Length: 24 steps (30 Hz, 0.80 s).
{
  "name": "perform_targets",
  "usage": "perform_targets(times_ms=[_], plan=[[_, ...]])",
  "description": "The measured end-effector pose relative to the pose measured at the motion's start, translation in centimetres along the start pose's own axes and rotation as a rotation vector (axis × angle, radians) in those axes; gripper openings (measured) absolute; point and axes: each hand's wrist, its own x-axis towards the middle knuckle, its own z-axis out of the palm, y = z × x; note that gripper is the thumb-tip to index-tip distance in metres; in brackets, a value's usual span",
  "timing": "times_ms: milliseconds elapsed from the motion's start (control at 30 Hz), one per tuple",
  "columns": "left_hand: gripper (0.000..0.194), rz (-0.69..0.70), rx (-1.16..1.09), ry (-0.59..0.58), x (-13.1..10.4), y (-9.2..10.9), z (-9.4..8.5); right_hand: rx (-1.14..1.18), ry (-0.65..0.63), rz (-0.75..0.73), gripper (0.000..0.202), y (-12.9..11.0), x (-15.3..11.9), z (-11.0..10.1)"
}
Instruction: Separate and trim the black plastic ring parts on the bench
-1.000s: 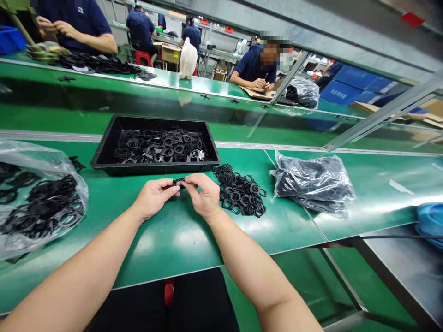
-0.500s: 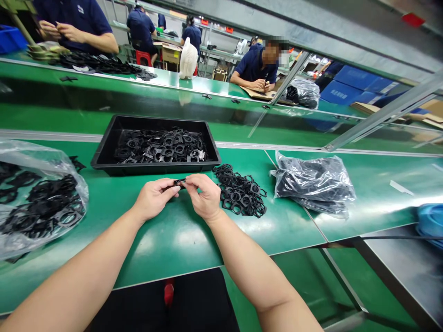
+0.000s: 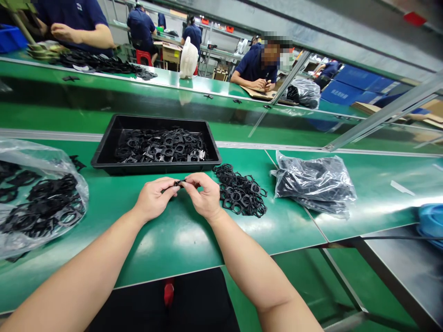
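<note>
Between my fingertips is a small black part, mostly hidden by the fingers. My left hand pinches its left end, and my right hand pinches its right end. Both hands are just in front of a black tray filled with black ring-shaped parts. A loose pile of black rings lies on the green table, right beside my right hand.
An open clear bag of black parts is at the left. Sealed clear bags of black parts lie at the right. Behind, a conveyor belt carries a few small parts. People sit beyond it. A metal post slants at the right.
My right fingers have shifted slightly around the small part, with the thumb now nearer its middle. Across the belt at the left, a person's hands have moved a little.
</note>
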Motion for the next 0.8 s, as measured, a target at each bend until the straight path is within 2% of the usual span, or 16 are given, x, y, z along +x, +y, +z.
perform_targets(times_ms=[167,300,400,467,633,800], plan=[[0.022,0.028,0.046,-0.002,0.0,0.1,0.0,-0.020,-0.027,-0.032,0.009,0.2,0.0,0.0],[0.022,0.064,0.119,-0.011,0.1,0.2,-0.1,0.067,-0.006,0.178,0.012,0.3,-0.2,0.3],[0.023,0.024,0.119,-0.038,0.1,-0.2,0.0,0.143,-0.004,0.305,0.014,0.5,-0.2,0.6],[0.024,-0.032,0.080,-0.053,0.1,-0.5,0.1,0.119,-0.015,0.255,0.016,0.6,-0.2,0.6],[0.027,-0.064,0.024,-0.060,0.0,-1.1,0.2,-0.010,-0.061,-0.036,0.011,0.4,0.1,0.1],[0.029,-0.041,0.027,-0.014,-0.2,-1.3,0.3,-0.107,-0.100,-0.081,0.009,0.3,0.1,-0.1]])
